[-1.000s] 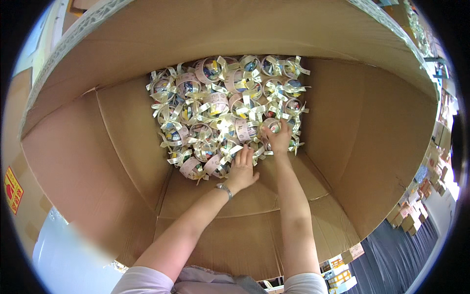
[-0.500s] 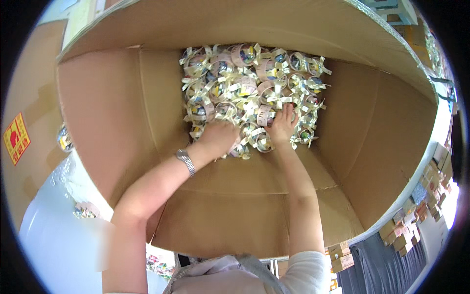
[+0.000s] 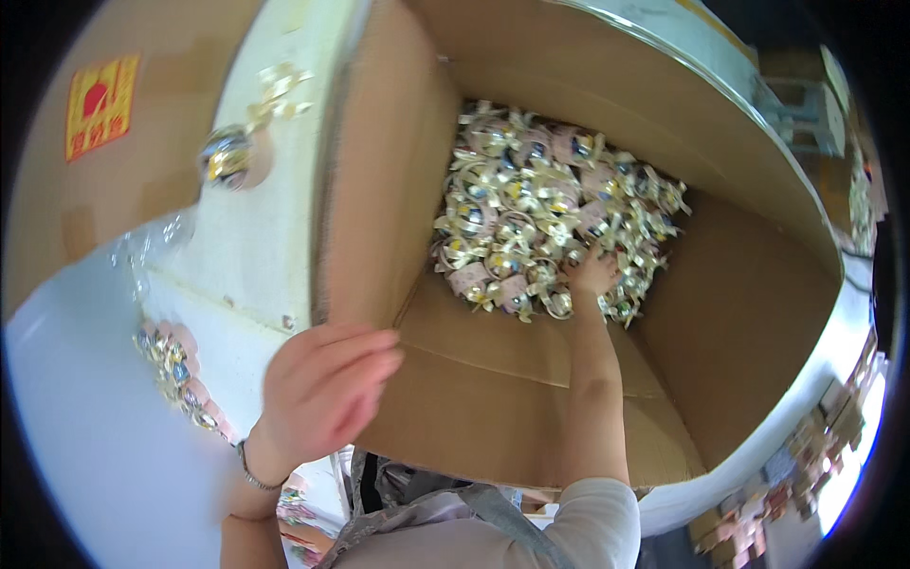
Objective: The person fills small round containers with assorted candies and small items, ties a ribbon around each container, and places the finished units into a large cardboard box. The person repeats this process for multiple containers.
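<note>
Rows of small round packs (image 3: 517,194), with pink bands, shiny coloured contents and pale ribbon bows, cover the bottom of a deep cardboard box (image 3: 493,417). My right hand (image 3: 592,274) reaches down onto the packs at the near right of the layer. Its fingers look spread over them, the tips partly hidden among the ribbons. My left hand (image 3: 327,391), slightly blurred, is raised above the box's near left corner. Its fingers are stretched out, and nothing shows in it. A bracelet (image 3: 258,474) circles the left wrist.
Left of the box, one loose round pack (image 3: 227,156) lies on a white surface (image 3: 270,247). Further down, a row of similar packs (image 3: 175,370) lies on a pale bluish surface. A cardboard panel with a red-and-yellow label (image 3: 101,106) stands at the far left.
My left hand has left the packs, rising out to the box's near left edge. My right hand stays on the packs. The view has turned left, so more of the left side shows.
</note>
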Action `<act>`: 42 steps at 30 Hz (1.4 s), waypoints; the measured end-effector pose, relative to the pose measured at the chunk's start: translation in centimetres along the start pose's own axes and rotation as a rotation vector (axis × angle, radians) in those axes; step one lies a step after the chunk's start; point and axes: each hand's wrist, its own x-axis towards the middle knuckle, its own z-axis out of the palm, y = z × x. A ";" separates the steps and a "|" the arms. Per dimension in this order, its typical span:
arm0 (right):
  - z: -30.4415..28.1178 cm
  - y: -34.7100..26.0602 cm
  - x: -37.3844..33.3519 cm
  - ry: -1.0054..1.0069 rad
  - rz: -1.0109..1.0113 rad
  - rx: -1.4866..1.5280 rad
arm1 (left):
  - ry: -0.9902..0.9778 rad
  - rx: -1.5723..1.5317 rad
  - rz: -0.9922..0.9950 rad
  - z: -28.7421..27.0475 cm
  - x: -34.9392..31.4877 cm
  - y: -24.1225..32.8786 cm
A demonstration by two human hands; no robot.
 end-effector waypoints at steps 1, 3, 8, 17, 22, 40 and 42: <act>-1.6 -0.7 0.3 -0.134 -0.003 -0.016 | 0.209 0.001 -0.151 -0.6 -4.3 -0.3; -3.9 -0.4 0.2 -0.317 -0.132 -0.069 | 0.451 0.102 -0.459 -0.9 -12.2 -1.6; -8.4 0.8 -5.8 -0.014 0.097 0.087 | 0.576 0.322 -1.030 0.4 -32.1 -6.5; -36.6 -16.8 -35.6 0.838 -1.479 1.044 | 0.901 0.473 -1.824 2.8 -70.6 -19.5; -33.4 -44.3 -52.3 0.222 -1.959 0.546 | 0.970 -0.049 -1.682 4.6 -73.2 -22.0; -20.9 -51.2 -68.5 -0.741 -2.405 -0.088 | 0.695 -0.965 -0.953 1.3 -73.7 -20.4; -18.8 -51.8 -68.7 -1.186 -2.257 -0.145 | 0.677 -1.086 -0.994 2.0 -72.8 -20.8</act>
